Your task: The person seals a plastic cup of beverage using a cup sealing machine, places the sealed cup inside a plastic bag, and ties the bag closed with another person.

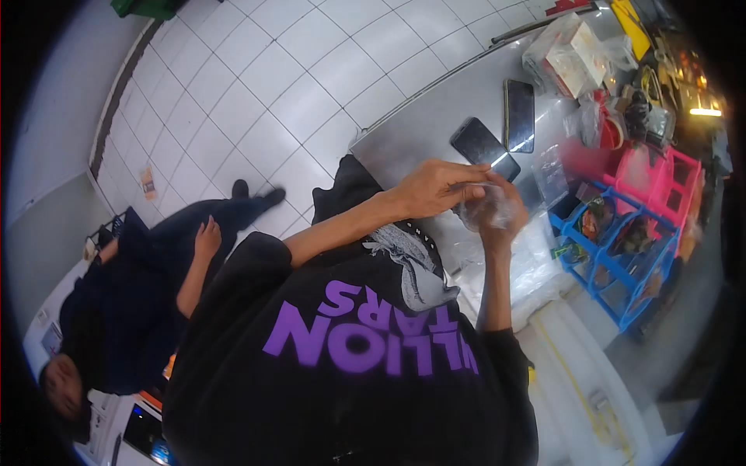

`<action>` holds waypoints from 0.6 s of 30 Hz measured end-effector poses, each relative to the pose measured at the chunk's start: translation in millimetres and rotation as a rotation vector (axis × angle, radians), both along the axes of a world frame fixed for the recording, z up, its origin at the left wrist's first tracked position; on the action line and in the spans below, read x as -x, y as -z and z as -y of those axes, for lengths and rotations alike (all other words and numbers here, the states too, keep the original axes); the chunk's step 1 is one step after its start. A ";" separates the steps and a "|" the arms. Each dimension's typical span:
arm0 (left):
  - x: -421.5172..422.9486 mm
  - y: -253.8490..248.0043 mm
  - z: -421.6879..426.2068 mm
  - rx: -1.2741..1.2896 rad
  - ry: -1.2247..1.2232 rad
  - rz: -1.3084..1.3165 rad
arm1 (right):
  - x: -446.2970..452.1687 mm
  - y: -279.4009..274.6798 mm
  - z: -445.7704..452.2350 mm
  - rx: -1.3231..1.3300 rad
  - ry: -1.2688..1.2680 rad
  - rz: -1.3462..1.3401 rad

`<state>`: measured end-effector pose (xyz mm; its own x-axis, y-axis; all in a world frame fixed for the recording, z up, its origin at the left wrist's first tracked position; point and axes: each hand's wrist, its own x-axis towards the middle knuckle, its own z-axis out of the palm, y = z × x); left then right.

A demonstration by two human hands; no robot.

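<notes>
A crumpled clear plastic bag [488,208] is between my two hands, above the metal tabletop [420,124]. My left hand [437,188] reaches across from the left, its fingers pinched at the bag's upper edge. On the right, my right hand [507,217] is closed around the bag's other side; whatever may be inside it I cannot make out. Just beyond my fingertips lies a dark smartphone [483,146], screen up. A second smartphone [519,116] rests beside it, a little farther off.
To the right stand a blue plastic basket [614,256] and a pink one [660,182] with small items. A plastic-wrapped box [571,58] sits at the table's far end. Flat clear plastic [536,264] lies near my right forearm. Another person [148,287] is at the left.
</notes>
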<state>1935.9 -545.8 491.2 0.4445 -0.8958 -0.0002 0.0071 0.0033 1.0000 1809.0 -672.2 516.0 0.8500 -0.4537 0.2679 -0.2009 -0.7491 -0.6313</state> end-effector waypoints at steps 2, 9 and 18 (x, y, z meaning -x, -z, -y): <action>-0.7 9.2 2.7 0.140 -0.085 -0.013 | 9.0 -17.8 6.9 -0.159 0.220 0.034; 2.3 2.5 19.9 0.154 0.094 -1.232 | 0.5 -66.7 14.7 -0.310 0.667 0.280; 13.3 -15.1 29.0 0.020 -0.245 -1.462 | -9.3 -63.0 -13.4 0.001 0.284 0.309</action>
